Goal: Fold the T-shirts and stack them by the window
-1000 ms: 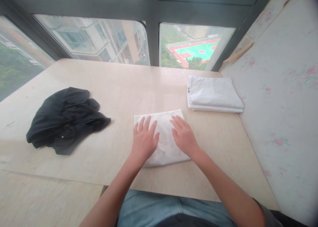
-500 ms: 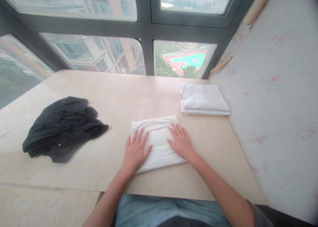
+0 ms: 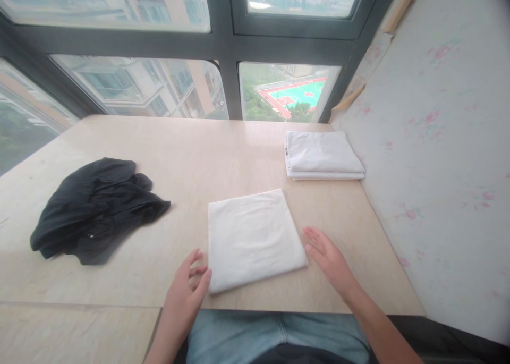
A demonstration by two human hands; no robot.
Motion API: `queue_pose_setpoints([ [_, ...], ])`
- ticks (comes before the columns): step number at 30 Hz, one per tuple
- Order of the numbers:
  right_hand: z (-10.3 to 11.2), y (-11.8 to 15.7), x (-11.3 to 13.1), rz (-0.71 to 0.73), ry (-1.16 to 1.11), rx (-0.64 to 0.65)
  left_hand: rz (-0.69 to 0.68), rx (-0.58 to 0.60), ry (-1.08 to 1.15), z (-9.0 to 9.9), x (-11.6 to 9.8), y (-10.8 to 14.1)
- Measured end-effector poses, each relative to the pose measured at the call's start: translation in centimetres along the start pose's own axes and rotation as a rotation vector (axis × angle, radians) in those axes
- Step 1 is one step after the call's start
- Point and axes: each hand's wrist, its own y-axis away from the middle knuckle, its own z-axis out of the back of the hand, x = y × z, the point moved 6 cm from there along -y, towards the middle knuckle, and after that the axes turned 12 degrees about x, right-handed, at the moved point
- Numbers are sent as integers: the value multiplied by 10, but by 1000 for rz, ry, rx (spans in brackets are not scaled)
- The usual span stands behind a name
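Observation:
A folded white cloth garment point(image 3: 255, 239) lies flat on the table in front of me, its surface lightly creased. At its lower left corner is my left hand point(image 3: 189, 284), fingers curved and apart, holding nothing; whether the thumb touches the edge I cannot tell. My right hand point(image 3: 324, 255) is by the right edge of the garment, palm turned inward, fingers extended and empty. How the layers are folded underneath is hidden.
On the pale table point(image 3: 191, 157), a crumpled black garment point(image 3: 95, 210) lies at the left. A stack of folded white cloth point(image 3: 322, 154) sits at the back right, close to the papered wall point(image 3: 446, 194). Windows point(image 3: 139, 87) border the far edge.
Both hands have come off the top of the white garment and moved outward and toward me, to its left and right sides. The garment now shows whole and looks smoother.

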Motion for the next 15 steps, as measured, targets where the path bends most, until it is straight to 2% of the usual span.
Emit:
queue_pose_setpoints([
  [3,4,17,-6,-99,-192,110,168,79,216,2,7,11],
  [7,4,31,-1,-249,-328,184,229,119,382,-3,1,17],
  [10,-3,30,7,-314,-283,208,249,182,405,-12,-3,16],
  [15,-28,12,15,-380,-102,340,334,314,387,-35,0,11],
])
